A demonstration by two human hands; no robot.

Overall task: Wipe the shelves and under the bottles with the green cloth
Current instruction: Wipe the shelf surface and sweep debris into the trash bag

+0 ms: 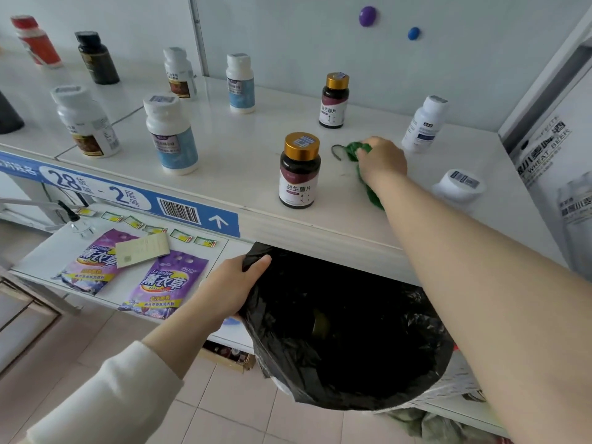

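Wiping in progress on the upper white shelf [243, 155]. Your right hand [382, 161] is closed over the green cloth [355, 152], pressing it flat to the shelf surface; a tail of the cloth trails back under your wrist toward the shelf's front edge. Just to the left of the grip stands the nearer gold-capped dark bottle [299, 171], apart from the cloth; beyond the grip and slightly left is a second gold-capped bottle [334, 100]. To the right of the grip stand a white bottle with a blue label [424, 125] and, nearer you, a white-capped bottle [458, 187], largely hidden by your forearm. Your left hand [234, 286] is clamped on the rim of a black bin bag [346, 328], held open below the shelf's front edge.

Progress, as a judgement: early to middle. Only the open patch at the right end is under the cloth; every bottle stands in place, so the areas beneath them appear undone, as do the left stretch with its white bottles and the lower shelf [41, 254] carrying purple lavender sachets [166, 285].
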